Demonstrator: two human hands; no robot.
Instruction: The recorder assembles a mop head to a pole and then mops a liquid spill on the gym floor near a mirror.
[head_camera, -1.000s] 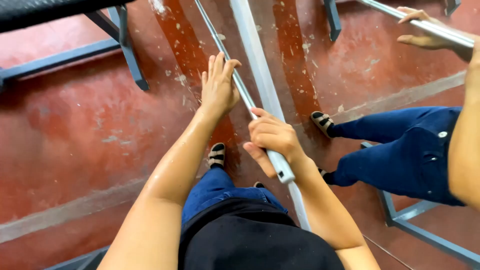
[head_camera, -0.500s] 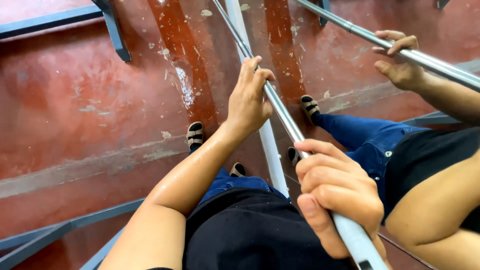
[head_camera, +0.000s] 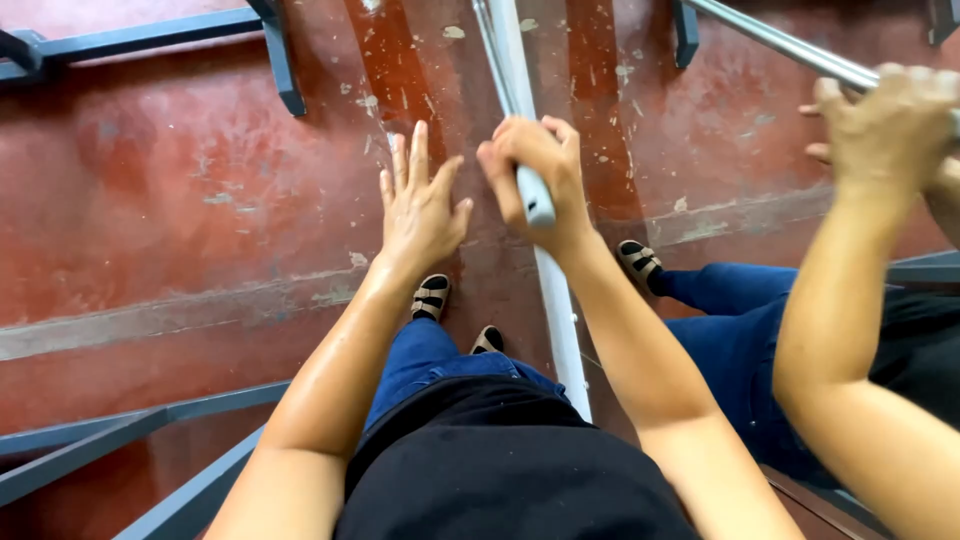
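Observation:
My right hand (head_camera: 535, 175) is closed around the near end of a long grey metal pipe (head_camera: 500, 60) that runs away from me over the red floor. My left hand (head_camera: 418, 205) hangs just to the left of the pipe, fingers spread, palm down, holding nothing and not touching it. Below the pipe lies a white bar (head_camera: 562, 330) on the floor. My feet in sandals (head_camera: 432, 297) show under my arms.
A co-worker in blue jeans stands at the right; that person's hand (head_camera: 890, 125) grips a second metal pipe (head_camera: 770, 40). Blue-grey steel frames stand at the top left (head_camera: 150, 40) and bottom left (head_camera: 120, 450). The red painted floor (head_camera: 180, 200) is scuffed.
My left hand has let go of the pipe and moved off to its left with fingers spread. My right hand has slid forward along the pipe to its near end.

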